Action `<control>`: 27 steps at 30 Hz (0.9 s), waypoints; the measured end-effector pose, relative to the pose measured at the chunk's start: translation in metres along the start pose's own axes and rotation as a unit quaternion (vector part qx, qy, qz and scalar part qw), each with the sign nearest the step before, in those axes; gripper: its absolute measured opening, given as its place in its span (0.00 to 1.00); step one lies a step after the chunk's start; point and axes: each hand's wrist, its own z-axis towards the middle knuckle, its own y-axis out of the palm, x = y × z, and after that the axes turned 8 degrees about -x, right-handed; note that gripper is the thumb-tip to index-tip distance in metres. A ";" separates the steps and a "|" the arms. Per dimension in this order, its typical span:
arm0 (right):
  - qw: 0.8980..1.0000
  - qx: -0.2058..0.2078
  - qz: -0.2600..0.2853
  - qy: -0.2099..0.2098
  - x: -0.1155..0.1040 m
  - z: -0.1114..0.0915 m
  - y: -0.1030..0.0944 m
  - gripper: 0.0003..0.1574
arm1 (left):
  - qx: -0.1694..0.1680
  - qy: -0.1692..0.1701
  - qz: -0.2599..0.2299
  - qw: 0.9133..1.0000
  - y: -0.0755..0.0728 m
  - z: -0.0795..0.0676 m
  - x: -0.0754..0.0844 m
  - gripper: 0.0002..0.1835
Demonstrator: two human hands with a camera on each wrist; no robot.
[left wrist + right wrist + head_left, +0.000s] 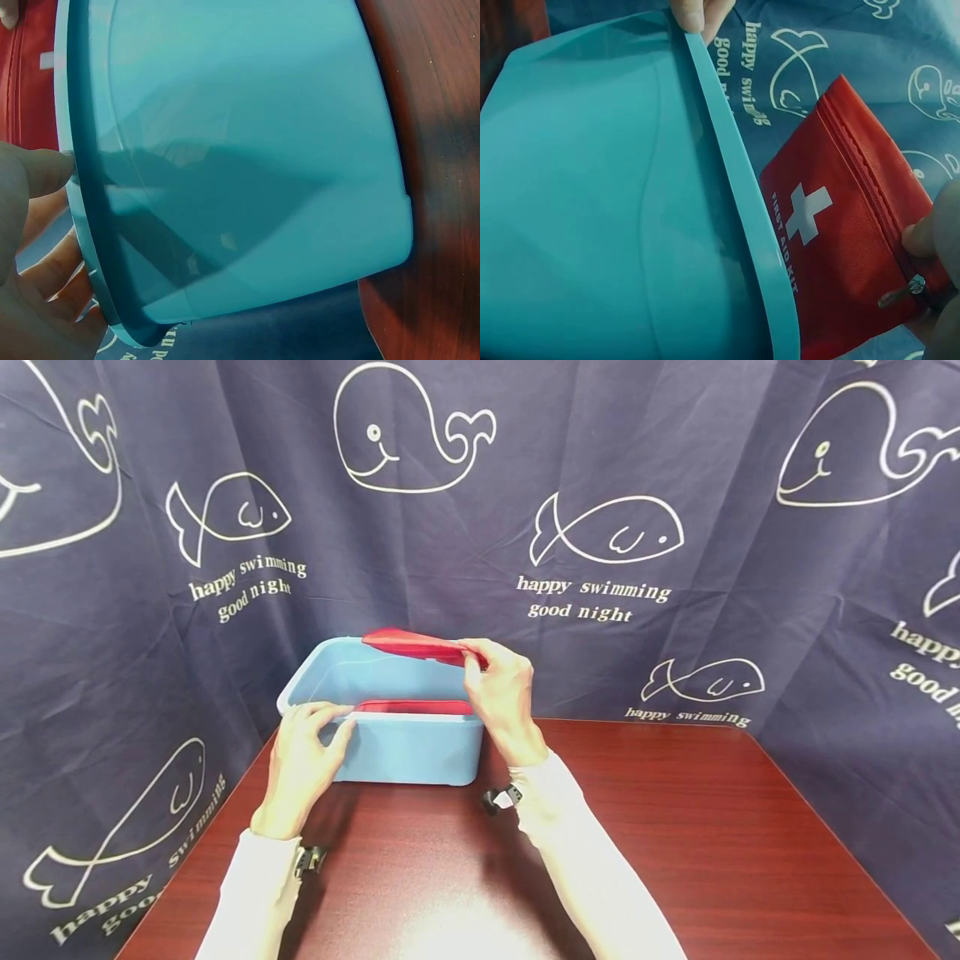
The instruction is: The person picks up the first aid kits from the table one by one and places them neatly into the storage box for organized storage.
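Note:
A light-blue plastic bin (408,747) stands open-topped on the table. My left hand (307,756) holds its rim near the front left corner, thumb and fingertips at the edge in the left wrist view. Above the bin's right part, my right hand (502,685) pinches a red zippered first aid pouch (412,645) by its zipper edge. In the right wrist view the pouch (817,217) shows a white cross, the words FIRST AID KIT and a zipper pull (916,284). Another patch of red fabric (412,707) shows inside the bin behind the front rim; its lower part is hidden.
The reddish-brown wooden table (660,827) extends to the right and front of the bin. A dark blue curtain (480,552) with white whale and fish drawings hangs close behind the bin and along both sides.

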 end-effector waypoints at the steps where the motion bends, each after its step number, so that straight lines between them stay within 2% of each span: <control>1: 1.000 -0.002 0.000 -0.002 -0.002 0.001 0.003 0.14 | 0.000 0.000 0.000 1.000 0.000 0.000 0.000 0.11; 12: 1.000 -0.023 0.003 -0.004 -0.015 0.015 0.028 0.10 | 0.000 -0.002 0.002 1.000 -0.003 -0.001 -0.002 0.11; 19: 0.999 -0.037 -0.003 0.017 -0.012 0.016 0.035 0.10 | -0.001 -0.004 -0.002 1.000 0.001 -0.003 -0.003 0.11; 27: 0.999 -0.051 -0.007 0.014 -0.011 0.017 0.040 0.09 | 0.000 -0.005 -0.002 1.000 -0.001 0.000 -0.002 0.11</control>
